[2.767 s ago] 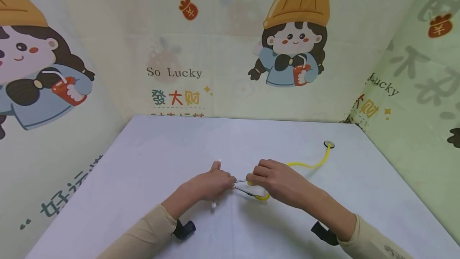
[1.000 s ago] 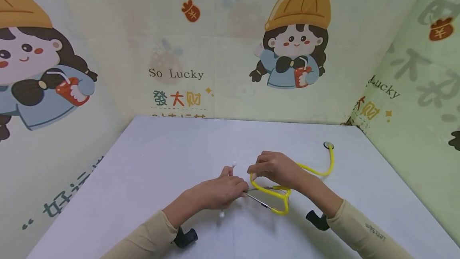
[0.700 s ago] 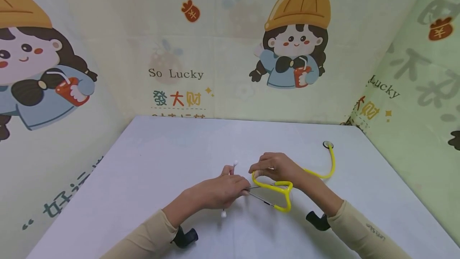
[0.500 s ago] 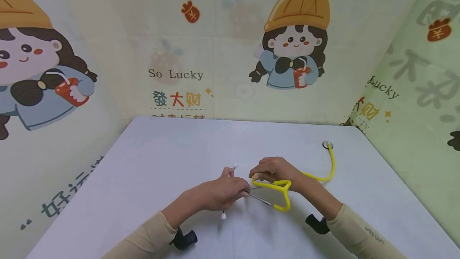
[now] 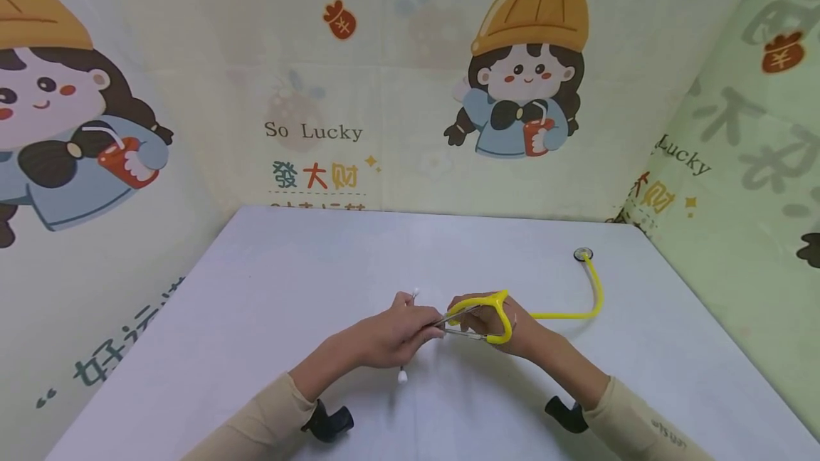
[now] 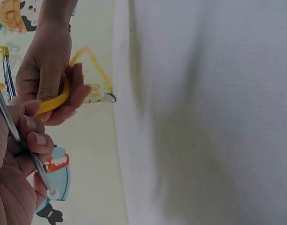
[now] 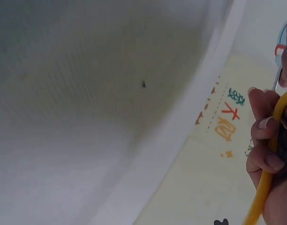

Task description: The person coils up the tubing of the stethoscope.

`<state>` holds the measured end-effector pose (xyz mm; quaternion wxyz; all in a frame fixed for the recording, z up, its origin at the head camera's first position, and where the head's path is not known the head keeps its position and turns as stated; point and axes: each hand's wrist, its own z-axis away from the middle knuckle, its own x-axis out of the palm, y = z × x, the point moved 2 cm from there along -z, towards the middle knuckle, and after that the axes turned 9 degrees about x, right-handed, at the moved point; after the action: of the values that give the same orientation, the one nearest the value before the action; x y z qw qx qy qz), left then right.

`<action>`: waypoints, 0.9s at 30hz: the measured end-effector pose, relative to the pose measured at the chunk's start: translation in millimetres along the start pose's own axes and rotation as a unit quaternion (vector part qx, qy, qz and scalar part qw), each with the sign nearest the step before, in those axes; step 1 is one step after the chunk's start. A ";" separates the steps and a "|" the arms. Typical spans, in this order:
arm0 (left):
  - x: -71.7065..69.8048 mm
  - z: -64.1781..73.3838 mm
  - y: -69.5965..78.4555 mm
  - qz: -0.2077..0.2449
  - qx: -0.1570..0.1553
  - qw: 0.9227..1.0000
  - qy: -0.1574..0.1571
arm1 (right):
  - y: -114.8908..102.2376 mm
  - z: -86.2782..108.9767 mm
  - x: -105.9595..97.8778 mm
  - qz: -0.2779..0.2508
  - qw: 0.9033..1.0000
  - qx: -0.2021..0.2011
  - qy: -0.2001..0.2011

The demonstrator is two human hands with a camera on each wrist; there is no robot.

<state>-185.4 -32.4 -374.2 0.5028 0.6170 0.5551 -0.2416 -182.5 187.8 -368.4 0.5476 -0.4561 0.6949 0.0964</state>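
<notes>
A stethoscope with yellow tubing (image 5: 502, 298) and metal ear tubes (image 5: 463, 334) is held between both hands above the table. My left hand (image 5: 392, 335) grips the ear tubes where they come together, and the white ear tips (image 5: 402, 376) stick out on either side of it. In the left wrist view a metal tube (image 6: 22, 140) crosses the curled fingers. My right hand (image 5: 522, 333) holds the yellow tube just below the Y-shaped fork, its fingers curled round it in the right wrist view. From there the tube trails right to the round chest piece (image 5: 583, 255) on the table.
The white table (image 5: 307, 262) has its back edge against a cartoon-printed cloth wall (image 5: 410, 91), with more cloth at both sides. Black wrist-worn devices (image 5: 328, 422) hang under each forearm, close over the table.
The yellow fork has risen and tilted up in front of my right hand, which has moved lower. My left hand has turned slightly, its thumb side now showing. The trailing tube has straightened along the table.
</notes>
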 end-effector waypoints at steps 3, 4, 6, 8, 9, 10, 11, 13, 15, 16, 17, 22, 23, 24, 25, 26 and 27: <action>-1.3 -1.1 -1.7 0.000 -0.021 1.000 0.008 | -1.6 2.8 6.2 0.057 0.998 -0.020 0.022; -1.3 -1.1 -2.6 -0.001 -0.027 1.000 0.010 | -2.6 3.2 8.1 0.072 0.997 -0.027 0.031; -1.9 -1.3 -3.2 -0.007 -0.040 0.999 0.016 | -4.5 3.3 12.0 0.097 0.993 -0.041 0.052; -2.1 -1.3 -4.1 -0.014 -0.047 0.999 0.020 | -7.0 3.6 13.9 0.130 0.988 -0.055 0.065; -2.4 -1.5 -4.0 -0.018 -0.049 0.998 0.021 | -8.4 3.7 14.2 0.152 0.984 -0.056 0.068; -2.5 -1.5 -4.0 -0.022 -0.051 0.998 0.023 | -9.4 3.6 14.7 0.170 0.982 -0.052 0.066; -3.0 -1.7 -3.7 -0.026 -0.053 0.998 0.025 | -10.5 3.6 14.8 0.187 0.979 -0.048 0.062; -3.4 -1.5 -4.0 -0.029 -0.057 0.998 0.026 | -12.7 3.6 14.7 0.202 0.978 -0.027 0.040; -4.4 -1.1 -3.7 -0.030 -0.061 0.997 0.028 | -14.8 3.6 15.1 0.196 0.981 0.003 0.015; -5.1 -0.9 -3.6 -0.030 -0.062 0.997 0.030 | -15.7 3.6 15.5 0.190 0.982 0.017 0.006; -5.7 -0.7 -4.1 -0.032 -0.063 0.997 0.033 | -16.9 3.6 15.7 0.183 0.983 0.029 0.000; -9.3 0.1 -7.5 -0.043 -0.071 0.995 0.054 | -22.9 4.6 17.4 0.150 0.986 0.073 -0.011; -9.7 -0.1 -8.4 -0.045 -0.074 0.995 0.056 | -24.1 4.6 17.7 0.145 0.986 0.078 -0.011; -10.1 -0.3 -9.2 -0.047 -0.077 0.994 0.055 | -24.9 4.8 18.2 0.142 0.987 0.080 -0.013; -10.6 -0.5 -9.8 -0.048 -0.080 0.994 0.055 | -25.8 4.7 18.7 0.140 0.987 0.081 -0.015; -10.9 -0.7 -10.4 -0.050 -0.083 0.994 0.055 | -26.6 4.7 19.1 0.137 0.987 0.080 -0.017; -11.1 -0.8 -11.1 -0.052 -0.085 0.994 0.054 | -27.4 4.8 19.5 0.136 0.988 0.078 -0.017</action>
<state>-198.8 -37.9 -368.3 0.5101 0.5544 0.6309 -0.1855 -158.7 165.1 -376.8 0.5748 -0.3119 0.7464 0.1234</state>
